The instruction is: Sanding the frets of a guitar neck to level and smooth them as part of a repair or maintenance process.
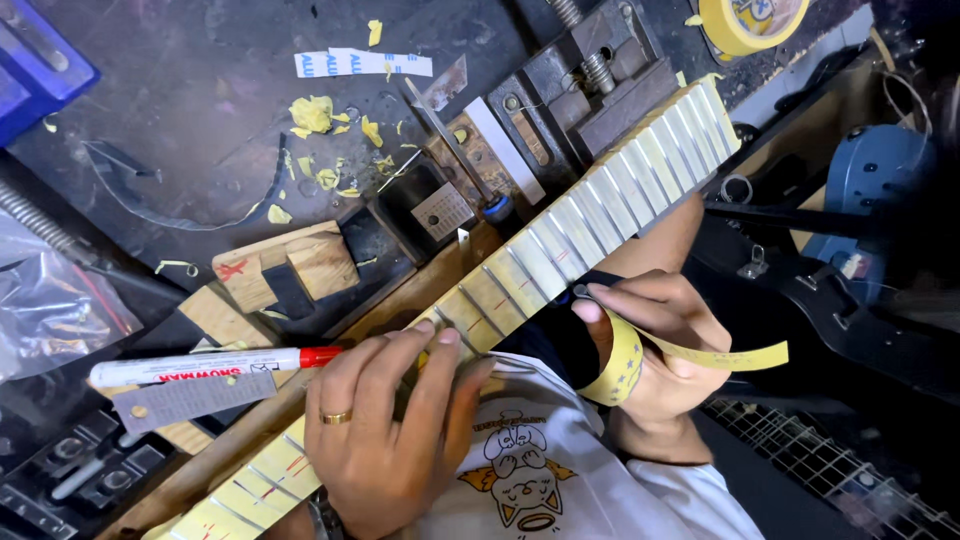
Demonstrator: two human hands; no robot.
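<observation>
While my left hand [385, 430] presses its flat fingertips [440, 340] onto the long pale wooden guitar neck with metal frets [560, 240], my right hand [650, 350] pinches a yellow masking tape strip [700, 352] just beside them. I'd keep it taut and square.

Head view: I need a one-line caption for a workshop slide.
Left hand presses yellow tape onto a fretboard while right hand holds the strip, marker nearby.
</observation>
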